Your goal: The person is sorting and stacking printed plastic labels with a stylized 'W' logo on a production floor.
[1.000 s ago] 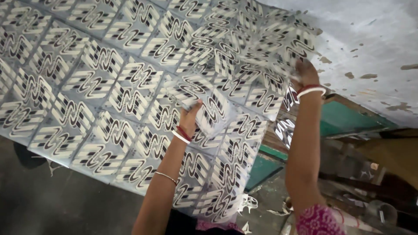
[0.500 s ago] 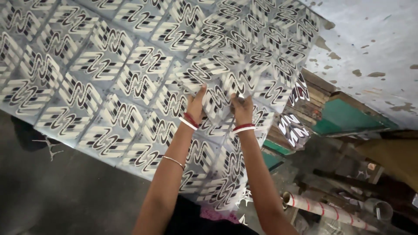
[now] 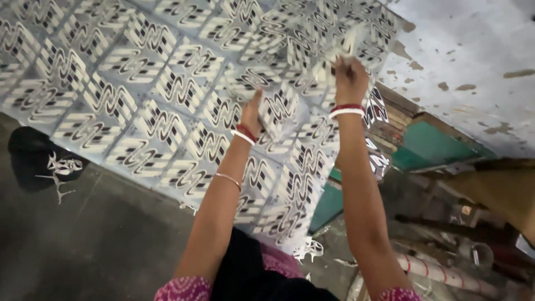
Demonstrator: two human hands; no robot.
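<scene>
A large sheet of shiny patterned material [image 3: 145,106], printed with repeated black-and-white wavy squares, hangs spread in front of me and fills the upper left. My left hand [image 3: 252,111] is raised against its middle and pinches a fold of the sheet. Higher and to the right, my right hand [image 3: 348,78] grips the sheet near its upper right edge, fingers closed on the material. Both wrists wear red and white bangles, and a thin bracelet circles the left forearm.
A stained white wall [image 3: 473,67] rises at the right. Below it are green boards [image 3: 429,147] and wooden pieces. A pale roll [image 3: 446,276] lies on the floor at lower right. White scraps [image 3: 58,170] and a dark bag [image 3: 28,156] rest on the grey floor at left.
My right hand has climbed up and to the right along the sheet, away from the left hand. The sheet has shifted and folded a little around the hands.
</scene>
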